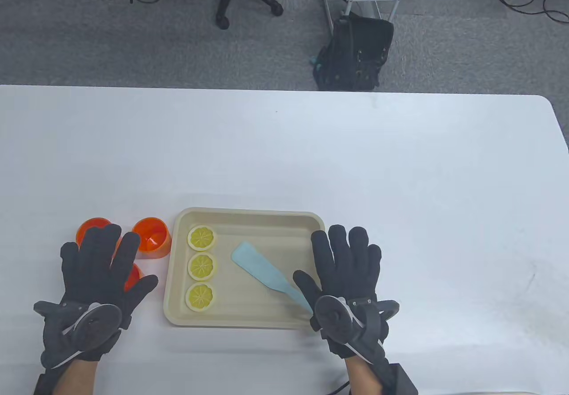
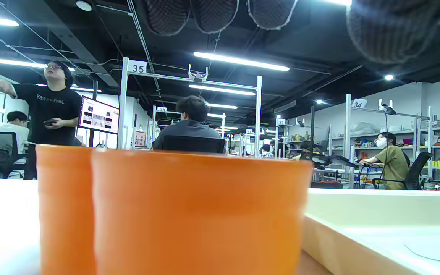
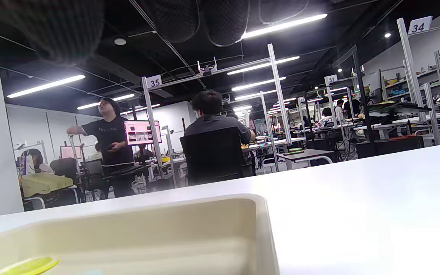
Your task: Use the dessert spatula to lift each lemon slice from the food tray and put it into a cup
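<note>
A beige tray sits in the lower middle of the table view on the white surface. Three lemon slices lie in a column along the tray's left side: top slice, middle slice, bottom slice, each flat and apart from the others. A pale blue spatula lies diagonally on the tray floor, its broad blade toward the upper left and its handle running to the lower right, where it passes under the right hand.

The right hand lies flat with fingers straight and spread, over the tray's right rim; whether it touches the spatula handle cannot be told. The left hand lies flat at the lower left of the frame, fingers straight and spread, holding nothing. It covers part of three orange cups just left of the tray: one cup stands clear beside the tray's upper left corner, a second shows above the fingertips, and a third peeks out between the fingers.

In the left wrist view two orange cups fill the lower left, with the tray wall at the lower right. In the right wrist view the tray rim fills the bottom, with a slice edge at the lower left.
</note>
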A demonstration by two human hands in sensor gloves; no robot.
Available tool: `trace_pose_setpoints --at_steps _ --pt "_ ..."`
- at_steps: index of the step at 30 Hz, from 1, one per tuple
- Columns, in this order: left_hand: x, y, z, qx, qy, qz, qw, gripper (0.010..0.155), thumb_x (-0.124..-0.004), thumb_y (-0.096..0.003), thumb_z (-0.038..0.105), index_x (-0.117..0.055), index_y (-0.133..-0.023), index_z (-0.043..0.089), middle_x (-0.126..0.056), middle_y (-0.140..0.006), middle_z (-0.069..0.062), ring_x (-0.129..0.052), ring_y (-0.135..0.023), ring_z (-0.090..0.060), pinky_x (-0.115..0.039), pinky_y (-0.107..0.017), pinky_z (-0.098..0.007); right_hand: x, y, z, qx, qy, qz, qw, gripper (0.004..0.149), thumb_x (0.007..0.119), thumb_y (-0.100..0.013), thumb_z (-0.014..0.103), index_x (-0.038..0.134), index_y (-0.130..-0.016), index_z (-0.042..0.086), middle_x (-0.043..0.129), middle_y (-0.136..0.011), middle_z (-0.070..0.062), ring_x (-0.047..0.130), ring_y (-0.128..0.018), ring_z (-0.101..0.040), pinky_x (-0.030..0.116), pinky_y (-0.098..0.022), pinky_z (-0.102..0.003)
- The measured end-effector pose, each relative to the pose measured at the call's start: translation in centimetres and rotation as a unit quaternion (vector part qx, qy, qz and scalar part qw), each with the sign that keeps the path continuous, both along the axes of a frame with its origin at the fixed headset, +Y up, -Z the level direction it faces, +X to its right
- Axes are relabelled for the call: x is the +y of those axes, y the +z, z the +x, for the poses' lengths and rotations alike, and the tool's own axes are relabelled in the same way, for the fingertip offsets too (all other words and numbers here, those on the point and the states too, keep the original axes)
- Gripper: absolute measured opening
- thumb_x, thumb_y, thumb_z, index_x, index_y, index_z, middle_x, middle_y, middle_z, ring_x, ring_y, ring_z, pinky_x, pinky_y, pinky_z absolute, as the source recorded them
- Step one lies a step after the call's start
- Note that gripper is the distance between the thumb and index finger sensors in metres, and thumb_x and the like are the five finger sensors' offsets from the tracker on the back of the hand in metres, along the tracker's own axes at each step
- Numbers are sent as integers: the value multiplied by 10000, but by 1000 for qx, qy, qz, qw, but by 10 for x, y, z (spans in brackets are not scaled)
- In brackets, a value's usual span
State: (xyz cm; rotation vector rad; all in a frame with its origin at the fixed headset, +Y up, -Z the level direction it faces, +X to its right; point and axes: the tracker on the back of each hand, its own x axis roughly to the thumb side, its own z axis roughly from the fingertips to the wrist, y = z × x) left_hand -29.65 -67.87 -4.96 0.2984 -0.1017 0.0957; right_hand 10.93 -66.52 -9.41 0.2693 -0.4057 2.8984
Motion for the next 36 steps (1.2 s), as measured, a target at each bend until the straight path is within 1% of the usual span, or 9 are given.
trace_pose_setpoints --at_steps 14,18,21,24,29,31,33,35,36 --pt "5 3 -4 3 13 9 1000 885 -744 -491 706 -340 -1189 340 -319 -1286 -128 -393 -1171 -509 -300 -791 -772 -3 -1 0 0 -4 -6 1000 788 752 -487 602 466 -1141 266 450 -1226 -97 344 -1148 -486 316 -770 -711" --pt "5 2 -6 2 21 -1 1000 882 -746 -490 705 -352 -1188 336 -351 -1280 -133 -468 -1160 -489 -337 -794 -764 -4 -1 0 0 1 -9 1000 791 751 -486 602 464 -1142 266 446 -1227 -100 340 -1150 -485 315 -772 -710" --pt "7 2 -11 5 32 -4 999 880 -747 -492 703 -352 -1188 336 -363 -1278 -134 -486 -1156 -485 -355 -798 -759 -3 -1 0 0 -3 -5 1000 790 752 -485 600 465 -1141 265 448 -1226 -98 342 -1150 -484 314 -772 -710" --pt "10 3 -13 6 37 -10 999 922 -749 -491 705 -302 -1194 309 -391 -1274 -134 -514 -1151 -484 -387 -799 -757 -4 -1 -2 3 4 -4 1000 789 752 -486 601 467 -1141 266 444 -1229 -87 343 -1150 -485 316 -771 -711" --pt "8 -1 -13 -19 31 -66 997 966 -782 -476 707 -291 -1196 290 -432 -1264 -135 -594 -1125 -464 -460 -797 -736 -6 -1 -3 5 4 -7 1000 790 752 -486 602 465 -1141 265 440 -1230 -71 347 -1148 -487 319 -770 -711" --pt "7 -2 -13 -21 12 -84 996 980 -809 -461 707 -333 -1197 267 -475 -1245 -134 -657 -1090 -435 -516 -794 -706 -5 -1 -3 6 3 -8 1000 794 752 -482 602 465 -1141 263 438 -1231 -74 346 -1149 -486 318 -770 -711" --pt "6 -4 -13 -16 7 -116 993 1009 -827 -452 708 -327 -1199 251 -479 -1240 -139 -675 -1072 -429 -534 -789 -697 -5 -1 -3 6 4 -9 1000 791 751 -486 602 464 -1141 265 438 -1230 -75 345 -1149 -487 318 -771 -711" --pt "0 -7 -11 -10 -4 -171 985 1036 -846 -440 708 -314 -1202 251 -439 -1251 -141 -653 -1081 -436 -517 -797 -699 -5 -1 -4 7 5 -8 1000 794 751 -485 602 462 -1142 263 439 -1230 -78 347 -1149 -487 319 -770 -710" --pt "-1 -8 -11 -8 -9 -179 984 1041 -857 -435 703 -320 -1202 249 -427 -1254 -147 -644 -1084 -445 -511 -796 -704 -5 -1 -4 7 5 -9 1000 792 751 -486 601 463 -1141 264 437 -1231 -78 344 -1149 -487 318 -771 -710"
